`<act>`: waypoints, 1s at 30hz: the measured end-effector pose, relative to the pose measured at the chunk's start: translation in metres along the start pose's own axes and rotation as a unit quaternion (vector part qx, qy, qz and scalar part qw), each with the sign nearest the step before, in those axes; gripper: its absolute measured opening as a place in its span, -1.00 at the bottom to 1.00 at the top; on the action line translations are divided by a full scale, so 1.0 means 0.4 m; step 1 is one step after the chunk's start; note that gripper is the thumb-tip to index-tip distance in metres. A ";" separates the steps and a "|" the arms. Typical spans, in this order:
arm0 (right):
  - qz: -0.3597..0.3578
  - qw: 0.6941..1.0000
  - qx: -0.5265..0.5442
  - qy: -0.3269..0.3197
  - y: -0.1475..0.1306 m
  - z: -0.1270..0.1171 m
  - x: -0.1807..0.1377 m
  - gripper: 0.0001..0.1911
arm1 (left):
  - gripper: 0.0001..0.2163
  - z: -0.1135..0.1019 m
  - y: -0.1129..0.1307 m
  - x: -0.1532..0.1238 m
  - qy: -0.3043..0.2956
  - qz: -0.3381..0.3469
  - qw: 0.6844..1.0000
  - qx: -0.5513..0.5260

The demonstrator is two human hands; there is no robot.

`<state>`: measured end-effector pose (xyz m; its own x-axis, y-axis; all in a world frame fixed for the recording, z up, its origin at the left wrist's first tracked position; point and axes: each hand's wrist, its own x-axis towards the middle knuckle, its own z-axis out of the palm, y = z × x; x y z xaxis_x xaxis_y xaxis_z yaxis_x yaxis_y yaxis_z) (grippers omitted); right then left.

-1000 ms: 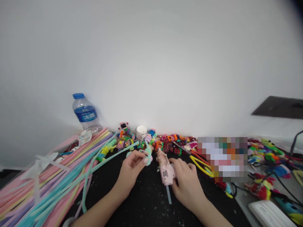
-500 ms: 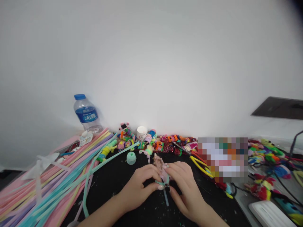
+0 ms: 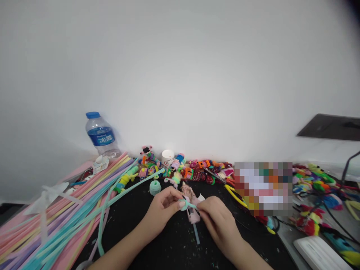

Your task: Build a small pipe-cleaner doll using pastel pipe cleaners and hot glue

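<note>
The left hand (image 3: 163, 205) and right hand (image 3: 218, 218) pinch a green strip (image 3: 191, 205) between closed fingertips. A glue gun (image 3: 194, 218) lies beneath the strip.

hands (image 3: 165, 204) (image 3: 219, 217): pinching mint strip (image 3: 191, 205) | glue gun (image 3: 194, 219): partly behind strip | mint coil (image 3: 155, 188): on black tabletop (image 3: 168, 240)

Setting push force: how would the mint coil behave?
The mint coil probably slides before tipping, being squat with its hole facing up. It's likely light and squeezable, given its soft-looking wound layers. Toppled, its round side might roll.
</note>
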<state>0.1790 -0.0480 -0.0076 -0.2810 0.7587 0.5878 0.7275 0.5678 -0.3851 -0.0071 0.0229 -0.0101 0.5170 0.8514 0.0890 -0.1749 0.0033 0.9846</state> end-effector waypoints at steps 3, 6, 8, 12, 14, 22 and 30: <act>0.009 1.000 0.001 -0.001 -0.004 0.006 -0.008 -0.80 | -0.87 0.001 -0.001 0.002 0.004 -0.013 1.000 -0.023; -0.002 1.000 0.008 -0.007 -0.011 0.010 -0.011 -0.78 | -0.86 0.003 -0.002 0.002 0.004 -0.023 0.999 -0.047; -0.015 1.000 0.012 -0.006 -0.016 0.011 -0.010 -0.77 | -0.85 0.004 -0.003 0.000 0.008 -0.028 0.998 -0.055; -0.040 0.999 0.010 0.002 -0.029 0.011 -0.002 -0.77 | -0.84 0.010 -0.006 -0.004 0.026 -0.040 0.997 -0.060; -0.051 0.999 0.009 0.006 -0.038 0.010 0.003 -0.77 | -0.84 0.014 -0.006 -0.006 0.031 -0.041 0.997 -0.061; -0.075 0.997 -0.012 -0.004 -0.055 0.014 0.011 -0.78 | -0.88 0.033 0.003 -0.017 0.021 -0.006 0.998 -0.054; -0.078 0.997 -0.016 -0.003 -0.052 0.015 0.006 -0.77 | -0.79 0.045 -0.005 -0.032 0.026 0.029 0.998 -0.053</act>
<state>0.1593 -0.0561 -0.0023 -0.3970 0.6638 0.6339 0.6942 0.6689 -0.2657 0.0016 0.0025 -0.0104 0.4598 0.8779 0.1339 -0.2912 0.0066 0.9566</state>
